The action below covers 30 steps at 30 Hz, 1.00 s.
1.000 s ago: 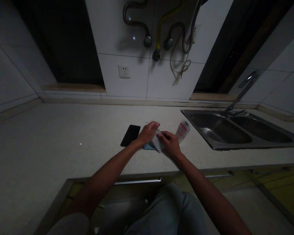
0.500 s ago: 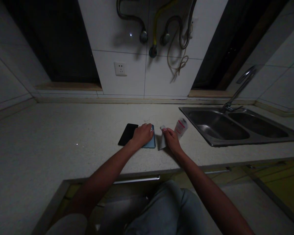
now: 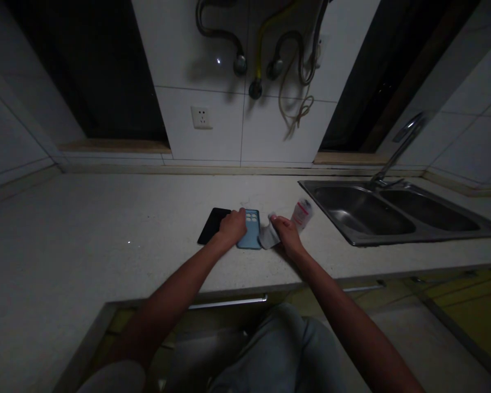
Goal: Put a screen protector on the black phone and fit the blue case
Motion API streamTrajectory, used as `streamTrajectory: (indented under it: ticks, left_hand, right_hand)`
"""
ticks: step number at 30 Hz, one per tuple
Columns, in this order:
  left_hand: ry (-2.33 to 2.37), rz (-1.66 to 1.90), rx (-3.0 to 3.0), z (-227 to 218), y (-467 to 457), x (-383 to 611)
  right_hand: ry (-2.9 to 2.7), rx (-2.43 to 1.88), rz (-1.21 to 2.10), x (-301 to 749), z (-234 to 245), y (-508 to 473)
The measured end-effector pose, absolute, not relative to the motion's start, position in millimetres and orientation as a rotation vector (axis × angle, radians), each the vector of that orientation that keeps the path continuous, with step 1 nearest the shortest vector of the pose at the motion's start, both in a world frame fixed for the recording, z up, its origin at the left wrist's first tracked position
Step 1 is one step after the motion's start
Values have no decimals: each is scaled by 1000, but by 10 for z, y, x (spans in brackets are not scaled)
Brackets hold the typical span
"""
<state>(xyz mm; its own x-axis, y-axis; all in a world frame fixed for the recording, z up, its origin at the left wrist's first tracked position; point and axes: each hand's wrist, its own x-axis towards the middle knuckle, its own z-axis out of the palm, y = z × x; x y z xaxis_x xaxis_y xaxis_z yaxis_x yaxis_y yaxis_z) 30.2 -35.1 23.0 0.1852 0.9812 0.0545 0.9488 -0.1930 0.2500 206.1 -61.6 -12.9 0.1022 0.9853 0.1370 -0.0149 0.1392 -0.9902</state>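
Note:
A light blue phone case (image 3: 251,234) lies inner side up on the counter, its camera holes toward the far end. My left hand (image 3: 232,226) is closed on the case's left edge, fingers curled over it. Left of it, a black phone (image 3: 211,228) lies flat, partly covered by that hand. My right hand (image 3: 287,231) pinches a thin whitish wipe (image 3: 269,237), whose loose lower end reaches the case's right edge. Just beyond the right hand stands a clear plastic container (image 3: 301,213) with a pinkish-red label; its exact kind is hard to make out.
A double steel sink (image 3: 362,240) with a tall tap (image 3: 396,150) is set into the counter (image 3: 106,229) on the right. Behind are a wall socket (image 3: 201,117) and hanging hoses (image 3: 258,54). The drawer handle (image 3: 229,302) sits below the front edge.
My left hand has shifted left, off the middle of the phone case to its left edge, uncovering the camera holes. The wipe's lower end has swung left toward the case.

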Motion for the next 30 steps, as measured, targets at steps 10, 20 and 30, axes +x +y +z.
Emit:
streamTrajectory:
  ticks: [10, 20, 30]
  left_hand:
    - [887, 687, 1004, 66, -232, 436]
    - [690, 842, 712, 59, -399, 675]
    - [694, 877, 498, 66, -471, 780]
  right_hand:
    - [-1266, -1141, 1034, 2066, -200, -566]
    - [-1269, -1012, 1136, 2009, -68, -650]
    - [-1416, -1173, 309, 2012, -89, -687]
